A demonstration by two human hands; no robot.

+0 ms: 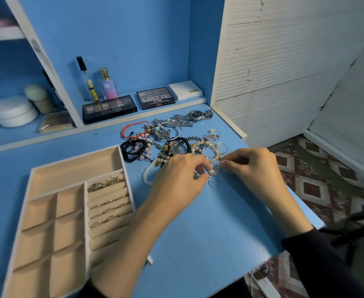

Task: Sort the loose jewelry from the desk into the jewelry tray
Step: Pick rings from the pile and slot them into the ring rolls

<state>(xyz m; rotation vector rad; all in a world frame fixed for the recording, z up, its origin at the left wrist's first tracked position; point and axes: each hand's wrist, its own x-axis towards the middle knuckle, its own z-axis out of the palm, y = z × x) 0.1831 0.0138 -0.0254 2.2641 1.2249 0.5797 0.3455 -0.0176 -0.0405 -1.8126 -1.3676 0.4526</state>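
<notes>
left hand (176, 178), right hand (255, 166): fingers curled, both pinched silver fan-shaped piece (215, 169), right of jewelry tray (73, 166); loose jewelry heap (166, 138) lay beyond tray's far right corner.

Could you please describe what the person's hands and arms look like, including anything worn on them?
The left hand and right hand are bare: no gloves, rings or watch show. A black sleeve covers the right arm above the bare forearm. A dark sleeve edge seems to start on the left arm at the frame's bottom.
</notes>
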